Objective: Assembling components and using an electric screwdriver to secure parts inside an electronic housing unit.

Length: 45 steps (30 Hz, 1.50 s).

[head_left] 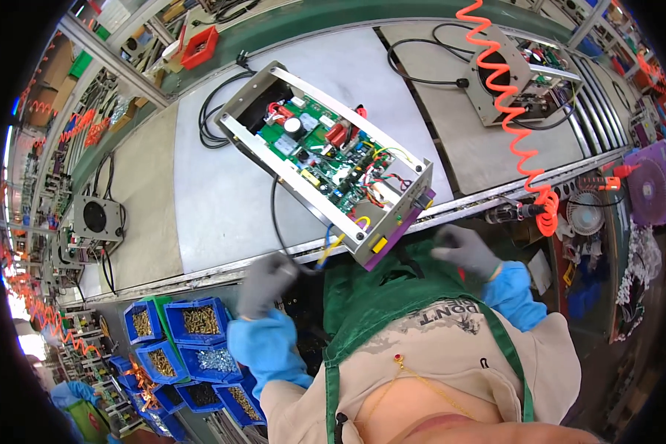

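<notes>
An uncovered electronic device chassis [314, 196] with white side rails and a purple-edged front panel lies slanted on the bench, its green circuit board [325, 152] exposed. My left hand [266, 283], in a grey glove, is closed at a black cable [275, 222] near the chassis's lower left side. Past the fingers the cable ends in blue and yellow wires [328, 250], which reach the chassis's front corner. My right hand [466, 251], also gloved, hovers right of the front panel, fingers loosely bent and apart, with nothing visible in them.
Blue bins [207, 340] of screws and small metal parts stand below the bench at left. Another chassis [507, 85] sits at upper right, behind a hanging orange coiled hose [512, 126]. A power screwdriver [512, 213] lies at the bench edge. Fans [650, 185] stand at far right.
</notes>
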### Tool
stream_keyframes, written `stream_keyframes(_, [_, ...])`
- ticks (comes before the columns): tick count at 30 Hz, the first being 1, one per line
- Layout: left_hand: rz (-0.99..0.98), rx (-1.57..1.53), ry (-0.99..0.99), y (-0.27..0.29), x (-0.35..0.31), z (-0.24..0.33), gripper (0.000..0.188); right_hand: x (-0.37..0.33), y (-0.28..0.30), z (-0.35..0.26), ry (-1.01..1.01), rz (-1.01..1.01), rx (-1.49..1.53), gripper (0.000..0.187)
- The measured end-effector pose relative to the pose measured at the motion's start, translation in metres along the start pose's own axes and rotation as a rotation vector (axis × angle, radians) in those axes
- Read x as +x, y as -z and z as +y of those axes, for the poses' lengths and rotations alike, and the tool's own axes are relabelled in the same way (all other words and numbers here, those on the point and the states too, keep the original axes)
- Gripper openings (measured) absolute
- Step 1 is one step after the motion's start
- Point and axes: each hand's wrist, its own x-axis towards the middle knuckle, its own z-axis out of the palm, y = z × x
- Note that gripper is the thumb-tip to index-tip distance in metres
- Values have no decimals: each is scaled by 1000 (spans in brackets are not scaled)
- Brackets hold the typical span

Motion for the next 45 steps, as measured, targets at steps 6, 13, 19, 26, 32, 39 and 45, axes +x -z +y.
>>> stream_keyframes(6, [-232,-183,-324,-109,25,29,43,35,-70,-41,234,143,59,55])
stream_keyframes(13, [-89,6,-345,-156,92,68,39,114,-12,-16,274,185,241,47])
stream_keyframes(19, [-97,34,-611,-155,128,105,63,227,37,-58,325,179,525,42])
stream_keyframes(26, [191,-311,-13,38,66,-33,37,160,26,-79,638,-29,487,71])
stream_keyframes(32, [897,441,468,136,76,-108,53,178,-23,-71,494,544,-36,66])
stream_keyframes(39, [787,515,771,149,107,-87,68,198,28,-19,476,513,-149,75])
stream_keyframes(45, [720,435,600,168,92,-137,58,188,122,-67,421,197,-115,94])
